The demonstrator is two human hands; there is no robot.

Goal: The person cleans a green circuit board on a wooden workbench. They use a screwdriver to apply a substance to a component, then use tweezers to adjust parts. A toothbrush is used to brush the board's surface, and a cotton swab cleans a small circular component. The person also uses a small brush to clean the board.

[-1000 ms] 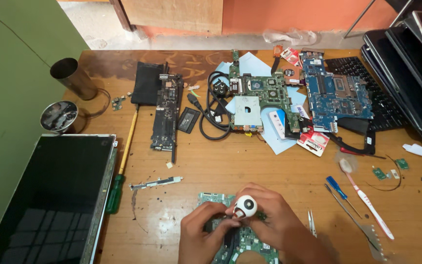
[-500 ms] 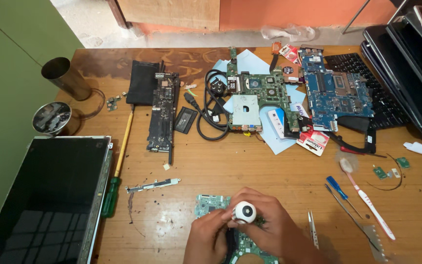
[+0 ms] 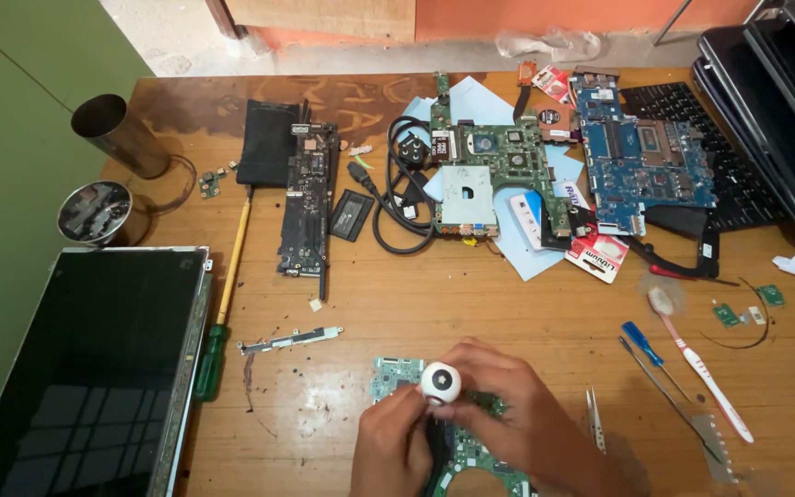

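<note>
Both hands meet low at the near edge of the wooden counter (image 3: 471, 304), over a green circuit board (image 3: 393, 373) that lies flat beneath them. The right hand (image 3: 508, 414) has its fingers (image 3: 480, 354) curled closed around a screwdriver whose round white handle cap (image 3: 440, 383) points up at the camera; the shaft below is hidden. The left hand (image 3: 393, 446) has its fingers (image 3: 404, 398) bent in close and touching the side of that handle, thumb resting against it, with its heel over the board. Just right of the right hand lie metal tweezers (image 3: 593, 419); further right rest a blue-handled screwdriver (image 3: 644, 342) and a toothbrush (image 3: 697, 364). A dark laptop screen panel (image 3: 75, 368) lies at the left.
</note>
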